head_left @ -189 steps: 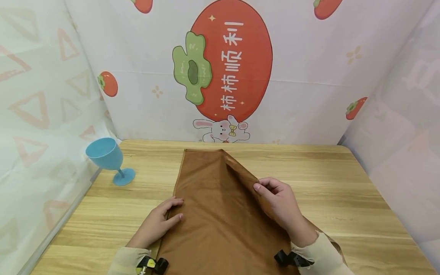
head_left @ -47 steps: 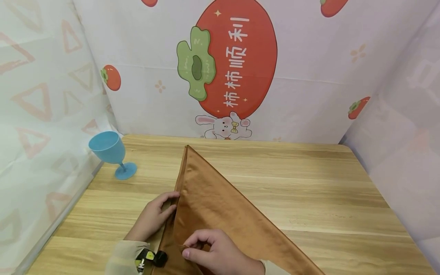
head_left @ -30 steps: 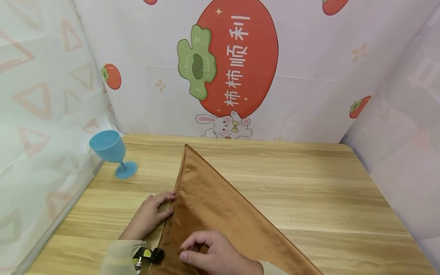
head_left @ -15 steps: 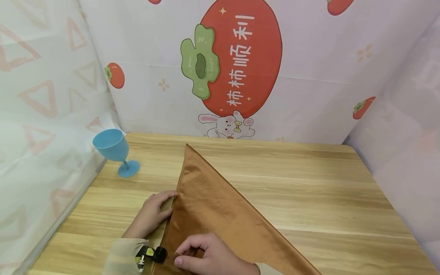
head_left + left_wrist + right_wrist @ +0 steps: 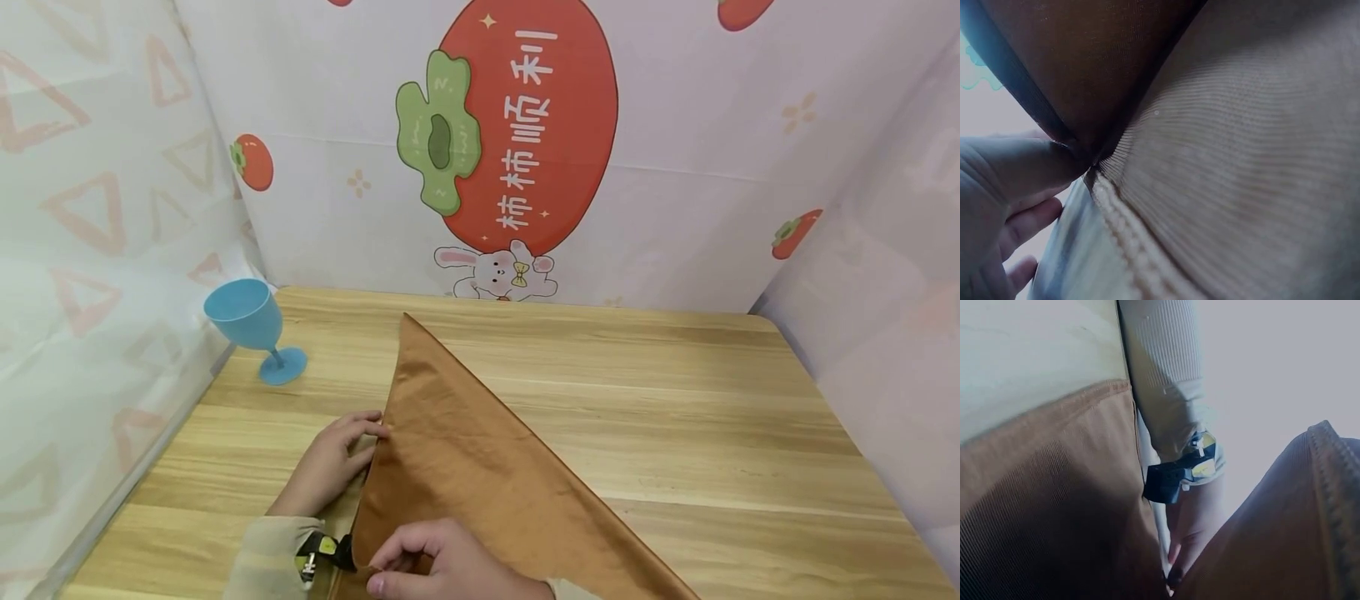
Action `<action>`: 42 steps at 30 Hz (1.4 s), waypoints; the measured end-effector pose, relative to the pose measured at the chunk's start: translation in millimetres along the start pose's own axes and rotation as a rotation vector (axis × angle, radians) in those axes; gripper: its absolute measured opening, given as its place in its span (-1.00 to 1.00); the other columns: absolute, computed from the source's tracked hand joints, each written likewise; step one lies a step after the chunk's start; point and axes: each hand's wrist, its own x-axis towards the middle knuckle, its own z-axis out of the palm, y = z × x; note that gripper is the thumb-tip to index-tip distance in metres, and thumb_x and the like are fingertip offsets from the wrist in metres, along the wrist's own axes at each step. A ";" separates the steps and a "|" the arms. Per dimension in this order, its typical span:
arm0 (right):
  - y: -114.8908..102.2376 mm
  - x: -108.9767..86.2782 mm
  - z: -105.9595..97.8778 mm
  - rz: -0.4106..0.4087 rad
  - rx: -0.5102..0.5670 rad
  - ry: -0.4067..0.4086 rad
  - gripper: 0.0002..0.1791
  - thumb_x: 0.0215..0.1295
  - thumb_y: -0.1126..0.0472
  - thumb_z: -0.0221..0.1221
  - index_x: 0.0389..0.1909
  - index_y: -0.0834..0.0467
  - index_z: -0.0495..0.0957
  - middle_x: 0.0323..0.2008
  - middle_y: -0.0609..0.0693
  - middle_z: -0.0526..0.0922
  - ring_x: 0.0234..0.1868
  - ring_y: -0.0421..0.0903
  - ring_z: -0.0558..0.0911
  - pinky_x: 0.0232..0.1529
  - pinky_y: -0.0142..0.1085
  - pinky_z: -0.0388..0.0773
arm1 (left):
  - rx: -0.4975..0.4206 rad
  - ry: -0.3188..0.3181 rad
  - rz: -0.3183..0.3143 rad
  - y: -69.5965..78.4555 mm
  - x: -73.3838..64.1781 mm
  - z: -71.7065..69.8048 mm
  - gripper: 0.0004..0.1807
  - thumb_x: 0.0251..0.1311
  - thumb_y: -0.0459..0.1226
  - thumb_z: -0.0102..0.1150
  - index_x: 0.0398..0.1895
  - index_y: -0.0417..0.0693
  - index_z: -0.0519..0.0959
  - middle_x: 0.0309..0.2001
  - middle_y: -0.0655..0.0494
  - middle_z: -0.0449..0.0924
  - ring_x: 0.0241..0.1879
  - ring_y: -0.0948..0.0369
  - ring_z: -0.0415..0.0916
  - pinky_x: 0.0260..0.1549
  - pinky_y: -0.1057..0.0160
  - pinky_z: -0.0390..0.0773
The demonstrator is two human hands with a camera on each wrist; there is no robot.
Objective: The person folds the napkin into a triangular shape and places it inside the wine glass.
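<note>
A brown, satiny cloth (image 5: 480, 450) lies folded over on the wooden table, its upper layer forming a triangle whose point is at the back. My left hand (image 5: 326, 462) rests along the cloth's left edge with fingers extended, fingertips right at the edge. In the left wrist view the thumb (image 5: 1022, 165) touches the spot where the upper and lower layers meet. Thumb and index finger of my right hand (image 5: 442, 558) pinch a corner of the upper layer near the front left. The right wrist view shows the hanging cloth (image 5: 1060, 487) and the left sleeve beyond it.
A blue goblet (image 5: 246, 315) stands upright at the back left of the wooden table (image 5: 712, 417). A printed curtain (image 5: 322, 225) with a big persimmon closes off the back, and pale sheets hang at both sides. A black wrist camera (image 5: 330, 550) sits on the left sleeve.
My right hand has carried the cloth's right side over to the left and toward the front, then slightly farther left, bringing the upper layer to the left edge. The left hand stays at that edge.
</note>
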 end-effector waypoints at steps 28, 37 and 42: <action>24.5 0.7 5.9 0.074 0.013 -0.108 -0.79 0.32 0.44 0.23 -0.09 0.47 0.60 -0.22 0.42 0.65 -0.25 -0.53 0.54 -0.11 -0.49 0.56 | -0.048 -0.071 -0.087 0.0 -2.2 -6.8 -0.77 0.23 -0.29 0.37 -0.05 0.05 0.69 0.21 0.06 0.59 0.32 -0.09 0.40 0.26 -0.20 0.32; 23.8 2.2 9.2 0.141 0.115 -0.079 -0.76 0.31 0.47 0.23 -0.06 0.53 0.57 -0.18 0.51 0.60 -0.27 -0.49 0.56 -0.11 -0.50 0.55 | -0.055 -0.076 -0.079 0.1 -2.3 -8.4 -0.74 0.21 -0.34 0.38 -0.03 0.00 0.68 0.22 0.03 0.58 0.30 -0.10 0.41 0.25 -0.20 0.33; 18.4 0.2 4.4 0.114 0.029 -0.032 -0.80 0.34 0.36 0.26 -0.09 0.40 0.64 -0.23 0.32 0.69 -0.28 -0.48 0.58 -0.15 -0.46 0.58 | -0.053 -0.080 -0.083 -1.3 -2.9 -7.8 -0.73 0.21 -0.33 0.38 -0.02 0.02 0.67 0.23 0.04 0.57 0.30 -0.10 0.41 0.25 -0.21 0.32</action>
